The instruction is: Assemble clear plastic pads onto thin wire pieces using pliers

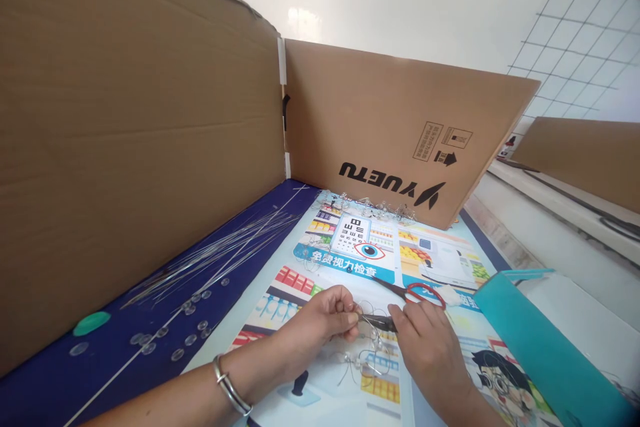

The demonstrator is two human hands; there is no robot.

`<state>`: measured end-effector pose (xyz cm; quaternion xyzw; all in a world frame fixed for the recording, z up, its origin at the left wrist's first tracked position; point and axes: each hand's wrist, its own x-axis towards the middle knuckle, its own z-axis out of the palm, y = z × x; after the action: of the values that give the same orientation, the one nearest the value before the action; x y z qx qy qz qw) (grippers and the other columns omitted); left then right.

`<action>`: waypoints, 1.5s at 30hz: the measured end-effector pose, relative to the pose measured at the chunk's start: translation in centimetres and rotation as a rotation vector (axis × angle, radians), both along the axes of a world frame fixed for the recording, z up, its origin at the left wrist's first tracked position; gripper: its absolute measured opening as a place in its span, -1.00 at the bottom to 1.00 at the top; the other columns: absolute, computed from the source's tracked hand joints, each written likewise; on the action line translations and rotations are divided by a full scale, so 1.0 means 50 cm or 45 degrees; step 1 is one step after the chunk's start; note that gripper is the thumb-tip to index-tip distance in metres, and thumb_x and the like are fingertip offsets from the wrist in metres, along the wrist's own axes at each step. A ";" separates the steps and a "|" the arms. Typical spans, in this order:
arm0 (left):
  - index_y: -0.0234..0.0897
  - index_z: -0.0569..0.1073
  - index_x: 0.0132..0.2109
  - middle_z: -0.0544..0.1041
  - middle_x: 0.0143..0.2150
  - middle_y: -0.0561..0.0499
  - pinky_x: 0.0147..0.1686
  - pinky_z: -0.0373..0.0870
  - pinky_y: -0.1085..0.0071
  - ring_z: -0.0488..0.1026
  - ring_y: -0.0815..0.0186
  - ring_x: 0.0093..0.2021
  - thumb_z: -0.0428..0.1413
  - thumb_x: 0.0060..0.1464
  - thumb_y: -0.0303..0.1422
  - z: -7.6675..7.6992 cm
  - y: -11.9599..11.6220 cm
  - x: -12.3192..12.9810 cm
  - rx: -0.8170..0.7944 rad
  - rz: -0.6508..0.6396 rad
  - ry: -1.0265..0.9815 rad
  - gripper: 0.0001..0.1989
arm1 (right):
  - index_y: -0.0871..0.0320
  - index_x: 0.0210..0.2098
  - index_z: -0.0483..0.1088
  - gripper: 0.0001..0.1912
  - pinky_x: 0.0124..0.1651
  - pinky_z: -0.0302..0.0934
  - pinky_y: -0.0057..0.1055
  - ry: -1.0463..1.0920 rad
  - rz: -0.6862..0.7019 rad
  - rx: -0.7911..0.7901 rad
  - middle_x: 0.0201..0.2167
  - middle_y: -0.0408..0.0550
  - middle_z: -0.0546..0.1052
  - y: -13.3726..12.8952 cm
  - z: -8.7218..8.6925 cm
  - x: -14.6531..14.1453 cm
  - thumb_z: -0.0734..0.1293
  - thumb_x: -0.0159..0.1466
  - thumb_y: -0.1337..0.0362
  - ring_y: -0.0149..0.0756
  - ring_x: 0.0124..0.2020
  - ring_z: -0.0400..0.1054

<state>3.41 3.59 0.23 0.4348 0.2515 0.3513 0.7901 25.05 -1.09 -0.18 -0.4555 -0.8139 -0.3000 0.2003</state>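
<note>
Silver wire frame point(373, 340) on a printed poster point(440, 260), pinched in the grip of the left hand point(320, 320); black pliers point(379, 323) pressed within the grip of the right hand point(425, 347); more twisted wire pieces point(370, 208) along the poster's far edge; straight wire rods point(225, 247) and clear suction cups point(190, 321) left loose on the blue counter point(60, 380).

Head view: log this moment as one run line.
left hand: pinches looped wire | right hand: holds black pliers at wire | nearby: red-handled scissors
</note>
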 end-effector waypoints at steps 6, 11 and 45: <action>-0.30 0.26 -0.34 0.39 -0.31 0.07 -0.36 0.13 0.50 0.35 0.47 -0.44 0.10 -0.01 -0.51 -0.001 -0.003 -0.001 0.006 0.016 0.006 -0.87 | 0.26 -0.11 0.36 -0.75 -0.23 0.09 -0.22 -0.008 0.016 0.018 -0.36 0.04 0.40 0.001 0.004 -0.002 0.21 0.22 0.49 -0.19 -0.26 0.21; -0.29 0.26 -0.34 0.38 -0.31 0.07 -0.35 0.13 0.50 0.35 0.47 -0.43 0.11 -0.01 -0.50 0.000 -0.003 -0.002 0.003 0.019 0.006 -0.87 | 0.26 -0.12 0.36 -0.76 -0.24 0.10 -0.22 -0.003 0.022 0.013 -0.37 0.03 0.40 0.002 0.004 -0.001 0.20 0.23 0.48 -0.18 -0.25 0.22; -0.25 0.26 -0.36 0.43 -0.42 0.07 -0.39 0.13 0.47 0.32 0.43 -0.46 0.15 -0.01 -0.37 0.002 -0.003 0.000 0.019 0.073 0.135 -0.83 | 0.19 -0.12 0.37 -0.75 -0.20 0.07 -0.26 0.031 -0.016 -0.055 -0.39 -0.02 0.37 0.005 -0.014 0.008 0.17 0.25 0.44 -0.25 -0.27 0.21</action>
<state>3.41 3.42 0.30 0.4513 0.3026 0.3520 0.7622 25.43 -0.84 -0.88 -0.4683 -0.8148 -0.2782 0.1984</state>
